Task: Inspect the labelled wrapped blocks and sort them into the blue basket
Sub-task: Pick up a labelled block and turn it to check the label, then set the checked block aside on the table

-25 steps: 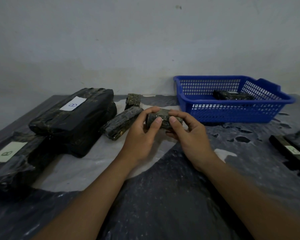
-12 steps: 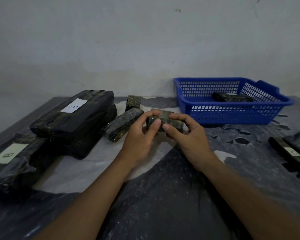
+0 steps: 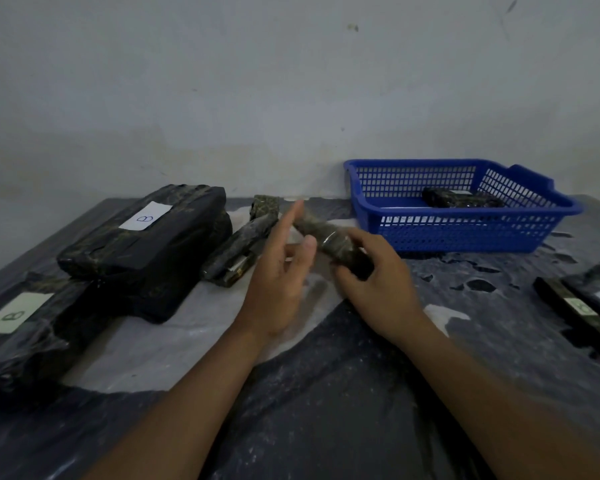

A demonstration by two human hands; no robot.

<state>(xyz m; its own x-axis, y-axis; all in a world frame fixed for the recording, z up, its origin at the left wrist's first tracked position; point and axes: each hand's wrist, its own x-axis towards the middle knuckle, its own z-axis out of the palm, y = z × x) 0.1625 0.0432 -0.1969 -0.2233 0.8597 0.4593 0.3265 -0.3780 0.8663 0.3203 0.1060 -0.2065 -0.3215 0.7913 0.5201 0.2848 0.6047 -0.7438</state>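
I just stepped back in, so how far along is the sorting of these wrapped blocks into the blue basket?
Early on. Done: one wrapped block lies in the blue basket. In hand: the right hand grips a small block; the left hand is open beside it. Left: two small blocks, two large B-labelled blocks, and labelled bars at the right edge.

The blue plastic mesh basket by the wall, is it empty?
No, one dark wrapped block already lies inside the blue plastic mesh basket.
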